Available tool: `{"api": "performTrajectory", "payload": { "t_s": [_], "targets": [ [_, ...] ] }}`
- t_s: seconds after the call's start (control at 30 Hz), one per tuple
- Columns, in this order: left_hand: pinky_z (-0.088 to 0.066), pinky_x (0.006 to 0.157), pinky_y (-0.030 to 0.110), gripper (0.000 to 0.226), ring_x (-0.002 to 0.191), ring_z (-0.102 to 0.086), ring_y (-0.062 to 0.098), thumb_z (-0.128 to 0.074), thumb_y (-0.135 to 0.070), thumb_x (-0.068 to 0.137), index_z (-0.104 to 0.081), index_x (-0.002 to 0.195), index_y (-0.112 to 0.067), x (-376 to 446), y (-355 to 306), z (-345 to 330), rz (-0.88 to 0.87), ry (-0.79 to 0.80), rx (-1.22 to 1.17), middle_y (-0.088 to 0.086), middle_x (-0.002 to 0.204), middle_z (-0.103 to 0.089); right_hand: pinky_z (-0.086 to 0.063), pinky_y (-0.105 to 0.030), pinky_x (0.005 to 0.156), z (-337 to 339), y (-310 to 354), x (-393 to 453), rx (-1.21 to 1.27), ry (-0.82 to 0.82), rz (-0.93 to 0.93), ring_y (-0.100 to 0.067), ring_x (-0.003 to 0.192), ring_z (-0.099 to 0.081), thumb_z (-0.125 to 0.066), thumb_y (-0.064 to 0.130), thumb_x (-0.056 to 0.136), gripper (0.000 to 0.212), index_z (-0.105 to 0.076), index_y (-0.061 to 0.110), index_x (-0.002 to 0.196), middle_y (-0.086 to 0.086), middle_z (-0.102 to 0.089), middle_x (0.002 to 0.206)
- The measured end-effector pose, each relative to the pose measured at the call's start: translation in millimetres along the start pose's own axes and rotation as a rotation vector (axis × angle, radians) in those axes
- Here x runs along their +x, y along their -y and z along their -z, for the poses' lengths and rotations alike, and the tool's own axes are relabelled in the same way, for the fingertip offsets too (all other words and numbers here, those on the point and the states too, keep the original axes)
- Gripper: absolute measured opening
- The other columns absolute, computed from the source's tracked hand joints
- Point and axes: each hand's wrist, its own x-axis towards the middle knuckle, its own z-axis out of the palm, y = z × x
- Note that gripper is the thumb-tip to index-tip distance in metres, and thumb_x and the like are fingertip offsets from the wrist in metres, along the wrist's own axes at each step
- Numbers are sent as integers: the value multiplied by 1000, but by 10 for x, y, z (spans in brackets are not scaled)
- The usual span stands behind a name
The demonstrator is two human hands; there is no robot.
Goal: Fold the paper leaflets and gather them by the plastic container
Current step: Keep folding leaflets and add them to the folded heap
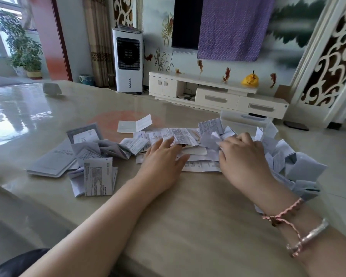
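Both hands lie on a heap of paper leaflets (180, 136) spread across the glossy beige counter (188, 216). The left hand (164, 158) rests flat, fingers straight and together, palm down on the leaflets at the middle of the heap. The right hand (242, 154) sits at 3 o'clock from it, fingers curled into the crumpled sheets; whether it actually pinches one cannot be told. Its wrist carries a pink braided cord (284, 212) and a silver bangle (310, 234).

The clear plastic container (246, 117) stands at 1 o'clock from the hands, at the far edge of the counter, with leaflets piled right against its near side. More folded sheets trail off toward 4 o'clock along the counter's right edge.

At 9 o'clock from the left hand lies a second group: a grey booklet (52, 160), a folded printed sheet (98, 176) standing partly upright, and a sleeve-like packet (84, 134). A small folded card (134, 124) lies open at 11 o'clock, apart from the heap.

Every leaflet carries dense small print, but none of it is legible; the booklet's cover lettering is too blurred to read.
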Motion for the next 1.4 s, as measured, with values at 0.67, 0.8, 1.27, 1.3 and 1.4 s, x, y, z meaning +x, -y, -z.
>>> {"api": "performTrajectory", "payload": {
  "t_s": [0.67,0.8,1.27,1.3,1.4],
  "targets": [
    [-49,92,21,30,102,-64,7,-58,13,84,-69,100,-11,-242,-204,367,-210,-483,-929,-6,100,-71,-41,-10,64,118,169,-67,955,-134,-89,0,92,-56,-76,28,79,64,-30,29,125,17,-40,123],
    [-50,78,18,23,87,-68,9,-62,17,80,-66,83,-6,-337,-161,389,-159,-411,-1064,-5,83,-72,-50,-18,56,207,130,-88,1259,14,-151,-9,63,-64,-77,18,78,50,-50,23,119,19,-60,101],
    [-37,69,11,13,81,-55,8,-74,-21,75,-65,82,-27,-710,94,246,-293,-196,-483,-17,83,-64,-39,-9,64,205,64,-321,840,139,296,5,72,-60,-66,8,83,17,-72,23,83,11,-69,78],
    [-36,67,12,8,79,-54,6,-72,-26,77,-64,80,-29,-725,101,246,-268,-179,-475,-17,80,-63,-37,-9,62,203,68,-319,835,159,295,4,69,-58,-65,9,84,16,-71,23,81,9,-68,75],
    [-37,58,18,10,60,-47,1,-67,-28,87,-60,81,-24,-736,118,244,-193,-107,-488,-14,69,-58,-37,-14,60,154,84,-299,872,239,235,2,65,-56,-64,21,87,9,-70,23,82,9,-66,72]
  ]
}}
